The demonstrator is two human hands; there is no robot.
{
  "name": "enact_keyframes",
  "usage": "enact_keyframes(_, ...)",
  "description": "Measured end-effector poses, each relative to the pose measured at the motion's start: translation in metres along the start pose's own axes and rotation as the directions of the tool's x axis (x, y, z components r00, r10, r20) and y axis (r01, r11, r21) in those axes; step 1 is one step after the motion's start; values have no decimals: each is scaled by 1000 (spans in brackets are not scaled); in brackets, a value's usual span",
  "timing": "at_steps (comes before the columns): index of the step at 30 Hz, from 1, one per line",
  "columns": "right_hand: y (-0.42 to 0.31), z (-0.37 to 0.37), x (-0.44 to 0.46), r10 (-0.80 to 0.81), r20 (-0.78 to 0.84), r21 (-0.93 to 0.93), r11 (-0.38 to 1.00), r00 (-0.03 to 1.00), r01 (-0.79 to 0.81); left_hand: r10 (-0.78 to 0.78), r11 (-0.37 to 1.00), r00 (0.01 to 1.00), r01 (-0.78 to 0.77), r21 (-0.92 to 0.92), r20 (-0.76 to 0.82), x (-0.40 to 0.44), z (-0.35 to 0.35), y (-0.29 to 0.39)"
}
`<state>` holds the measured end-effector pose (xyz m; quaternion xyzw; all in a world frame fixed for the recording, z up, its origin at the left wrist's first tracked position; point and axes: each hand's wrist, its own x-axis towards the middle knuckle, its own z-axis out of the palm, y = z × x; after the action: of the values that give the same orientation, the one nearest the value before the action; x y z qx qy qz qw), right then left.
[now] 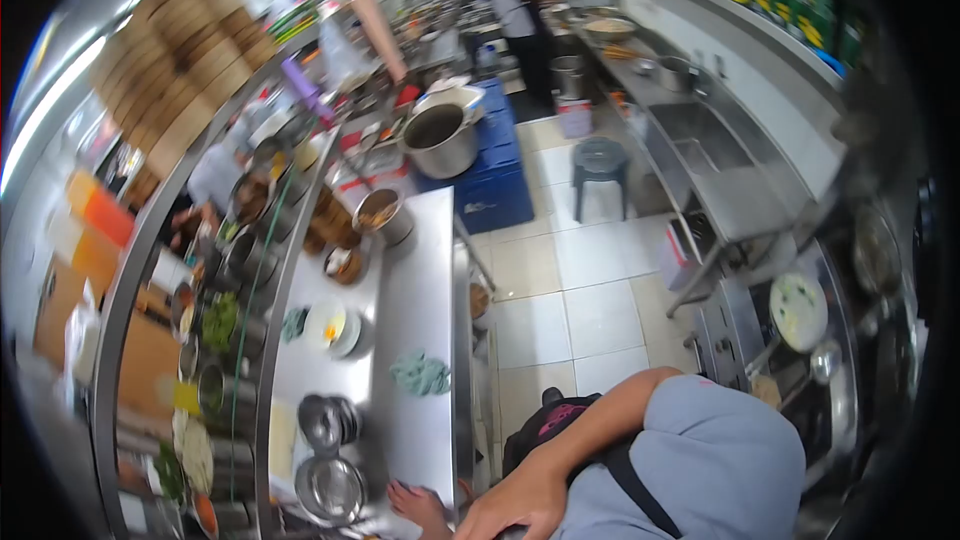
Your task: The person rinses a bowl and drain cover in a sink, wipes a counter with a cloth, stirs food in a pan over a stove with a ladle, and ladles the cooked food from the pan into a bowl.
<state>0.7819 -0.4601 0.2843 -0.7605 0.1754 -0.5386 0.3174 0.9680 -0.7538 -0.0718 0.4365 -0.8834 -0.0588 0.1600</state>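
Note:
My left hand [420,510] is at the bottom of the view, over the near edge of the steel table [415,290]. Its fingers are spread, with nothing visible in them. To its left stand a wide metal bowl [332,489] and a stack of smaller metal bowls [328,424]. A green cloth [421,374] lies crumpled on the table beyond that hand. My right hand [515,502] reaches across my body, close beside the left one; its fingers run out of the bottom edge, so what they hold, if anything, is hidden.
White plates [345,332] and a metal pot of food [383,218] stand on the table. Beyond are a large pot [438,140], blue crates [492,185] and a grey stool [600,162]. A wok [798,311] is at right. A person [515,10] stands at the back.

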Motion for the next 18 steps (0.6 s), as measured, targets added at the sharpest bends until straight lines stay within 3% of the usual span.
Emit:
enact_keyframes(1,-11,-3,7,-163,-88,67,983,983,169,-9,1000,1000,9,4,15,1,-3,2)
enact_keyframes(2,-18,-8,10,-163,-52,129,977,985,169,-4,1000,1000,4,22,13,2,-4,3)
enact_keyframes(5,-29,-20,13,-142,50,245,961,989,125,-20,1000,1000,21,-8,13,3,-7,5)
enact_keyframes(7,-31,-26,17,11,76,266,964,997,-31,-60,998,998,60,-8,23,4,-11,8)
enact_keyframes(18,-20,-42,17,106,206,279,947,973,-162,-88,995,994,91,-42,68,7,-15,9)
